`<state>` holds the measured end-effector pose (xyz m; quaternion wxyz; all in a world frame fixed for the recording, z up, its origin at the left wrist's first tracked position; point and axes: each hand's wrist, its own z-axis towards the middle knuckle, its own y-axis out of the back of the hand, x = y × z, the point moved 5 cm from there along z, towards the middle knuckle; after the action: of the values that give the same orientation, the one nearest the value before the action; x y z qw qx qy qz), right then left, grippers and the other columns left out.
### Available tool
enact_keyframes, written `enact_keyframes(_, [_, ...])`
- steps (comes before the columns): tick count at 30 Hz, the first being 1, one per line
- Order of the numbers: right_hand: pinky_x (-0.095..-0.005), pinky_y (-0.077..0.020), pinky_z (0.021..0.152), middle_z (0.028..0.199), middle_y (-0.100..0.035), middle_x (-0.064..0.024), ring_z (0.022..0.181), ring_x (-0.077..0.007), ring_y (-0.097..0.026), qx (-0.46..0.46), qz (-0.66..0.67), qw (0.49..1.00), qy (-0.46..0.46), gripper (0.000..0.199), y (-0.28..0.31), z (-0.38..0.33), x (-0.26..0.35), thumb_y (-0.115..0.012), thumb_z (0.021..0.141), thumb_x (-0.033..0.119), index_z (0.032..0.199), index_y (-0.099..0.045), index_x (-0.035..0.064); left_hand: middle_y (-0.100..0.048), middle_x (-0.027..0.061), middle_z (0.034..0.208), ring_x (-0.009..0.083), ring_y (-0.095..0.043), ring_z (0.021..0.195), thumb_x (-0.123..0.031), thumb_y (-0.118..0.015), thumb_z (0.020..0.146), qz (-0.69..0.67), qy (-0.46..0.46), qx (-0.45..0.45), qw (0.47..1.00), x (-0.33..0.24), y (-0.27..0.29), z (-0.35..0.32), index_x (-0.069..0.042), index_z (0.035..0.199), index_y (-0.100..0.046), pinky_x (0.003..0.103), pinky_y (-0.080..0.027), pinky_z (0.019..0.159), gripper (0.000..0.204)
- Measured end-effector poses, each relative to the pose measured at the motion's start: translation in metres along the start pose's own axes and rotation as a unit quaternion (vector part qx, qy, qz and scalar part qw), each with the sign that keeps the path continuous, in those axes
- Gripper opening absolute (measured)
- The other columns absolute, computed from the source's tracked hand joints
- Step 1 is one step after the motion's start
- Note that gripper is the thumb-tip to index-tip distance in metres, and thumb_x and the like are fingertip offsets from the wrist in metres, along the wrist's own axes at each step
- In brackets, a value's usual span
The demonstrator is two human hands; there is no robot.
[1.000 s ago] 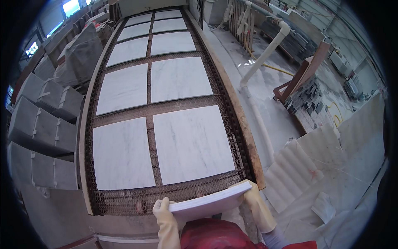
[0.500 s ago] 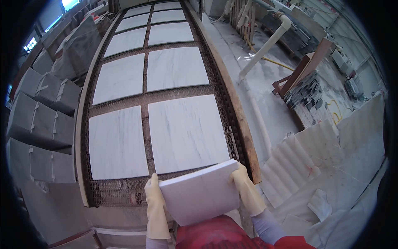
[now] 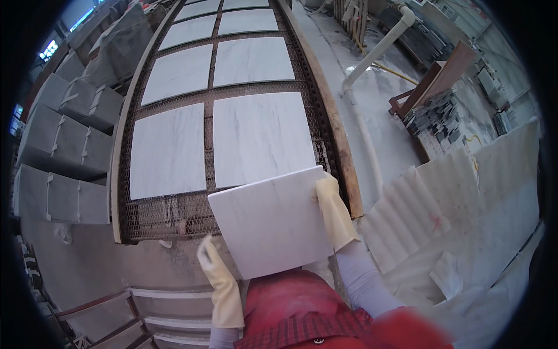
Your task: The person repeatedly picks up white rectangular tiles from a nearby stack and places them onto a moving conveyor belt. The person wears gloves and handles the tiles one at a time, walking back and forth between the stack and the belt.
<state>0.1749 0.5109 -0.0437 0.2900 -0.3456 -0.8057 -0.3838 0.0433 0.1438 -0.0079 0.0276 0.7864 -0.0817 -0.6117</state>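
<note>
Gloves clamped: your left hand [image 3: 218, 279] and right hand [image 3: 335, 210] grip one marble tile [image 3: 273, 221]; six tiles lie on the mesh conveyor [image 3: 168, 212] ahead.

Smooth matt marble tile [image 3: 273, 221], rusty metal mesh bed [image 3: 168, 212], rubber-gloved hands.

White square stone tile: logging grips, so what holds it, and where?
Left hand grips its near-left edge; right hand its right edge.
</note>
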Motion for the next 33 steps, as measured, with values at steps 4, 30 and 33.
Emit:
enact_keyframes(4, [-0.0363,-0.0502,0.055,0.074,-0.066,-0.0167,0.059,-0.0257,-0.065,0.025,0.003,1.0,-0.01,0.033,-0.003,-0.002,0.005,-0.05,0.071,0.008,0.101,-0.065,0.003,-0.059,0.0094,0.109,0.02,-0.058,0.098,-0.052,-0.059,0.086,0.032,0.14,0.131,0.981,0.078,0.016,-0.046,-0.001,0.119,-0.051,0.033,-0.047,0.085,0.061])
enact_keyframes(30, [-0.0305,-0.0438,0.083,0.109,-0.063,-0.0067,0.097,-0.0168,-0.057,0.244,0.152,0.956,-0.064,0.063,0.047,-0.134,-0.136,-0.065,0.082,0.052,0.121,-0.057,0.0035,-0.064,0.0044,0.068,0.0142,-0.057,0.048,-0.077,-0.05,0.074,0.042,0.27,0.25,0.929,0.066,0.005,-0.063,-0.007,0.096,-0.06,0.024,-0.041,0.038,0.074])
enact_keyframes(33, [-0.0315,-0.0448,0.08,0.106,-0.063,-0.0058,0.092,-0.0159,-0.058,0.231,0.202,0.952,-0.011,0.062,0.039,-0.123,-0.148,-0.067,0.08,0.049,0.12,-0.057,0.0033,-0.063,0.0042,0.068,0.014,-0.056,0.047,-0.077,-0.05,0.074,0.038,0.252,0.221,0.941,0.059,0.003,-0.065,-0.007,0.095,-0.06,0.024,-0.041,0.038,0.074])
